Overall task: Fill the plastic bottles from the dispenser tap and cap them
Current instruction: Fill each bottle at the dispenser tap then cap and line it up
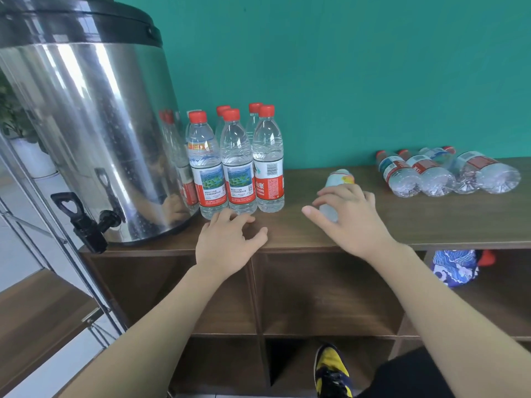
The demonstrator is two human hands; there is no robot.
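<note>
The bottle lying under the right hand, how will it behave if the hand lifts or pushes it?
The lying bottle probably rolls easily, since it rests on its round side on the shelf top. It looks empty, so likely light and easily squeezed. The right hand covers it, so its cap is unclear.

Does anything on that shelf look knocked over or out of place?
Yes: four capped bottles lie on their sides at the right, looking empty, while six bottles stand upright beside the dispenser. Another blurred bottle lies under the right hand.
</note>
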